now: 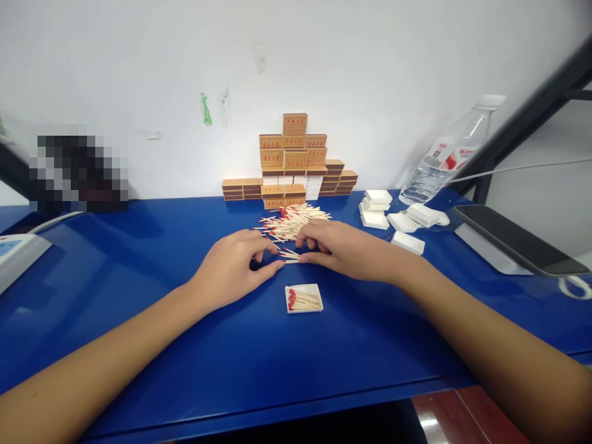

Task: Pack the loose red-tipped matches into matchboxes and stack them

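Observation:
A small bunch of matches (pixel 290 254) lies between my two hands, just in front of a loose heap of red-tipped matches (pixel 296 221). My left hand (pixel 235 262) has its thumb and curled forefinger closed at the red-headed ends. At the plain wooden ends, my right hand (pixel 340 246) pinches the same bunch between thumb and fingers; its fingertips partly cover the sticks. Nearer to me sits a white inner matchbox tray (pixel 319 310), partly filled with matches whose red heads point left.
Brown matchboxes (pixel 295 123) are stacked against the wall. Several white trays (pixel 375 219) lie on the right of the blue table (pixel 222 370). Beyond them are a tilted water bottle (pixel 446 157) and a black phone (pixel 518 237). A white device (pixel 21 259) sits at far left.

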Demonstrator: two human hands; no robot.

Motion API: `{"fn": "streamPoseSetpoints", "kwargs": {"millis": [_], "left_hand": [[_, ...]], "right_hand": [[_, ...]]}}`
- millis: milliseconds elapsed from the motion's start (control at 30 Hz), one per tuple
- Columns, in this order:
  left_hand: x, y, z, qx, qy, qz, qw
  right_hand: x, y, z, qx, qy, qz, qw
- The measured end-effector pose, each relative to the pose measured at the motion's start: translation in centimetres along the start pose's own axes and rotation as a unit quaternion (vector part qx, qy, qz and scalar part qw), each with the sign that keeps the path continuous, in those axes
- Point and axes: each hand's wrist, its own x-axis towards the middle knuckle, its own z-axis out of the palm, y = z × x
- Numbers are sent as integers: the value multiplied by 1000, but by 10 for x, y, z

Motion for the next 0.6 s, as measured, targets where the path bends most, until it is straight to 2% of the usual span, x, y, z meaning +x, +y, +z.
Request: {"fn": "streamPoseSetpoints", "kwargs": {"millis": [233,433,600], "left_hand": [[1,-1,-1,7,4,-6,1000],[1,-3,-2,17,3,3,1000],[1,-2,-1,16,7,9,1000]], "right_hand": [[2,-2,6,18,-7,-35,999],[0,-8,4,40,-8,-36,999],[-2,-11,5,17,-4,-20,1000]]}}
